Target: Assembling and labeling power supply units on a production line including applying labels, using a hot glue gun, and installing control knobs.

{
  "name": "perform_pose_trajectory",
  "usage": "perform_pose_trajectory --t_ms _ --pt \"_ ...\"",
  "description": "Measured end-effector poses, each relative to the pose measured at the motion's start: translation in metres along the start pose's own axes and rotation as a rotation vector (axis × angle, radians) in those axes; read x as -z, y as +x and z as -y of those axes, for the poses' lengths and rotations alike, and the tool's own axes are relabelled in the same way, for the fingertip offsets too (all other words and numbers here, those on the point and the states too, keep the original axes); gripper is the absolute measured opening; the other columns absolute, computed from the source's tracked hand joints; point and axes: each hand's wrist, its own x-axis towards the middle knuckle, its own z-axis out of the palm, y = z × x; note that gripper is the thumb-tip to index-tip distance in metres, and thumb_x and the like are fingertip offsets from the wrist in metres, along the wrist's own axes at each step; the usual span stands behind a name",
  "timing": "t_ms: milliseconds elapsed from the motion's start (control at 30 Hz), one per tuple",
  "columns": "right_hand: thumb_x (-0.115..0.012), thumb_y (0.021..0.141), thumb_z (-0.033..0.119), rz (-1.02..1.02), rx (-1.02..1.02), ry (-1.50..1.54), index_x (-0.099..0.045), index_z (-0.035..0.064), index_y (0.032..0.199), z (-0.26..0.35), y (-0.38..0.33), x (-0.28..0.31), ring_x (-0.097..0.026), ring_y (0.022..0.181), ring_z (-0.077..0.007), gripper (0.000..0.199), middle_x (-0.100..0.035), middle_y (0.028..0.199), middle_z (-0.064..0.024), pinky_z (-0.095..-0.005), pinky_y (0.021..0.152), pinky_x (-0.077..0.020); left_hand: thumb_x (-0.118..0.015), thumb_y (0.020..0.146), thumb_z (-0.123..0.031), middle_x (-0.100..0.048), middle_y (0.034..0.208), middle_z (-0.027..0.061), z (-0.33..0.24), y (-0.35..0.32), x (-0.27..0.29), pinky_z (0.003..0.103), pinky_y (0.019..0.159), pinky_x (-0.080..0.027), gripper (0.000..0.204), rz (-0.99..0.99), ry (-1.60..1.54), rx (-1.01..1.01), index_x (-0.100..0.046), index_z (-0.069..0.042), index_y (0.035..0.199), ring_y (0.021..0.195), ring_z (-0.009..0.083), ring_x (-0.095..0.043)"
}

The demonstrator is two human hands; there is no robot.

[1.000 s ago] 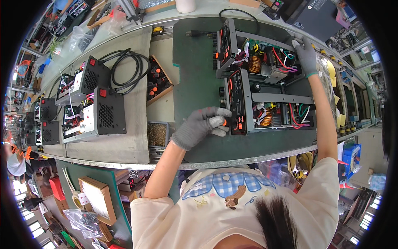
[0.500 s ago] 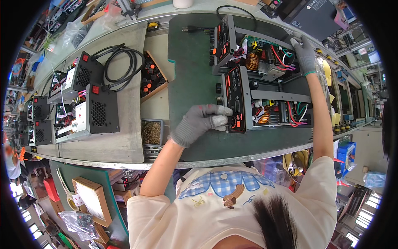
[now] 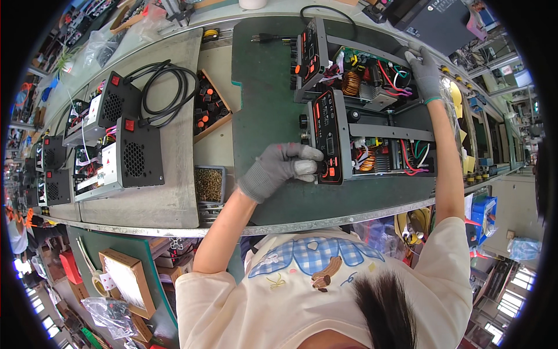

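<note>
Two open-framed welding machines lie side by side on a dark green mat (image 3: 261, 104). The near welding machine (image 3: 331, 136) has a black front panel with red buttons and black knobs facing left. My left hand (image 3: 276, 170), in a grey glove, pinches what looks like a knob at the lower left of this panel; the fingers partly hide it. My right hand (image 3: 426, 75), also gloved, grips the rear end of the far welding machine (image 3: 354, 72), at its far right corner. Copper coils, green boards and red, white and green wires show inside both frames.
On the left stand several dark machine cases (image 3: 136, 154) with red switches and a coiled black cable (image 3: 168, 87). Between them and the mat are a box of black and orange knobs (image 3: 209, 104) and a tray of small screws (image 3: 209, 185). The metal bench edge (image 3: 279, 228) runs before me.
The whole view has shifted slightly, so the bench sits a little further left. Both hands keep their places on the machines, with no clear movement of either.
</note>
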Motion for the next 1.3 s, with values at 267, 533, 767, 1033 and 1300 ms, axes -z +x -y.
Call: perform_pose_trajectory --t_ms 267,533,767,1033,1300 --pt "-0.063 0.083 0.022 0.029 -0.054 0.054 -0.059 0.0078 0.116 0.000 -0.001 0.002 -0.061 0.082 -0.0123 0.036 -0.068 0.101 -0.0058 -0.0251 0.078 -0.0463 -0.069 0.082 -0.016 -0.063 0.104 0.0119 0.025 -0.004 -0.005 0.029 0.078 -0.054 0.032 -0.059 -0.270 -0.096 -0.060 0.000 0.108 0.092 0.0185 -0.062" --pt "-0.062 0.083 0.023 0.044 -0.040 -0.028 -0.059 0.0086 0.116 0.000 -0.001 0.005 -0.062 0.084 -0.0149 0.036 -0.067 0.103 -0.0067 -0.0265 0.080 -0.0463 -0.070 0.081 -0.018 -0.062 0.091 0.0077 0.019 -0.002 0.002 0.029 0.076 -0.053 0.037 -0.006 -0.072 -0.077 -0.058 0.002 0.110 0.082 0.0157 -0.061" --pt "-0.062 0.083 0.023 0.052 -0.047 -0.017 -0.058 0.0075 0.115 0.015 -0.002 0.005 -0.063 0.088 -0.0173 0.037 -0.067 0.105 -0.0064 -0.0267 0.082 -0.0458 -0.066 0.085 -0.013 -0.063 0.095 0.0052 0.021 -0.002 -0.003 0.025 0.073 -0.055 0.029 -0.021 -0.206 -0.080 -0.062 0.000 0.110 0.081 0.0115 -0.062" --pt "-0.064 0.083 0.028 0.082 -0.090 -0.026 -0.058 0.0076 0.118 0.014 -0.003 0.009 -0.062 0.095 -0.0156 0.041 -0.066 0.108 -0.0074 -0.0271 0.085 -0.0452 -0.067 0.083 -0.011 -0.062 0.086 0.0036 0.019 -0.003 -0.009 0.025 0.071 -0.053 0.029 -0.066 -0.094 -0.090 -0.061 0.002 0.109 0.073 0.0102 -0.060" --pt "-0.065 0.083 0.032 0.103 -0.069 0.091 -0.058 0.0014 0.117 0.015 -0.004 0.014 -0.061 0.096 -0.0164 0.047 -0.066 0.105 -0.0116 -0.0284 0.085 -0.0451 -0.066 0.085 -0.014 -0.060 0.083 0.0025 0.022 -0.004 -0.009 0.022 0.068 -0.048 0.031 -0.004 -0.083 -0.149 -0.059 0.002 0.111 0.072 0.0081 -0.055"
